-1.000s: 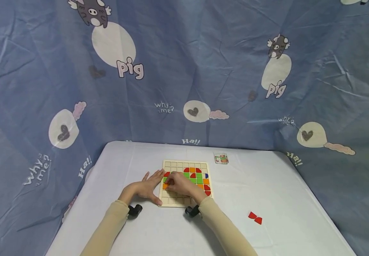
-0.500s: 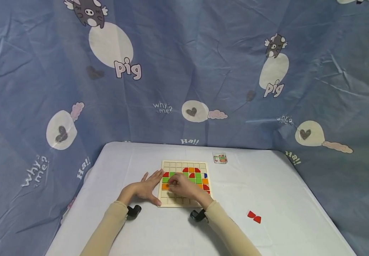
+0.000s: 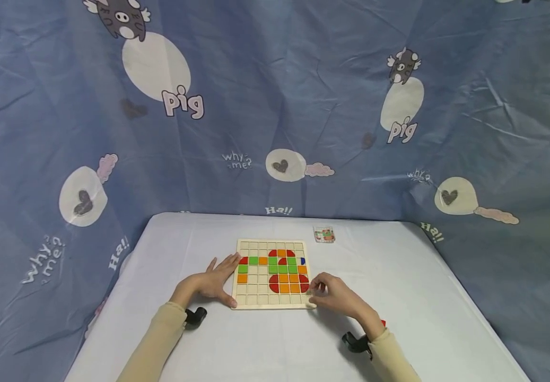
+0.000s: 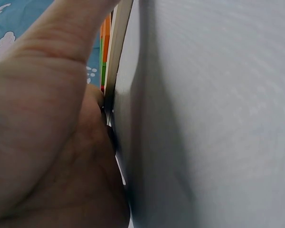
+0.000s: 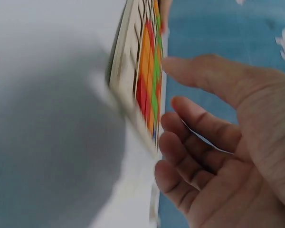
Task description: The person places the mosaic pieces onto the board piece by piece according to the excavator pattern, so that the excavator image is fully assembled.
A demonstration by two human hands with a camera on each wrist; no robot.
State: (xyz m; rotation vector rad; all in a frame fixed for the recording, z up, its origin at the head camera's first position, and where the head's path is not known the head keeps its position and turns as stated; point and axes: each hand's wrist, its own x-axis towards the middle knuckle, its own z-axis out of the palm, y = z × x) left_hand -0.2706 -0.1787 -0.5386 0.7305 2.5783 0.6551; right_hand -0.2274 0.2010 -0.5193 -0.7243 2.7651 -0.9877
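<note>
My left hand [image 3: 212,282] is spread flat at the left edge of a wooden grid board [image 3: 255,300], its thumb and fingers touching that edge. Coloured pieces fill part of the grid: green squares [image 3: 273,269], orange squares [image 3: 284,288] and red rounded pieces [image 3: 273,279], with a small blue piece [image 3: 303,261] at the right. Beside the board's right edge hovers my right hand [image 3: 337,297], fingers loosely bent. The right wrist view shows its thumb [image 5: 204,71] apart from the fingertips, with nothing between them. In the left wrist view, the hand hides most of the board.
A small picture card [image 3: 324,234] lies behind the board's right corner. Part of a red piece [image 3: 383,322] peeks out from behind the right wrist on the white table [image 3: 427,318]. A blue printed cloth [image 3: 341,185] rises behind the table.
My right hand has left the board's left middle and moved right to beyond its right edge, uncovering the pieces. My left hand stays at the left edge. The head view has shifted slightly.
</note>
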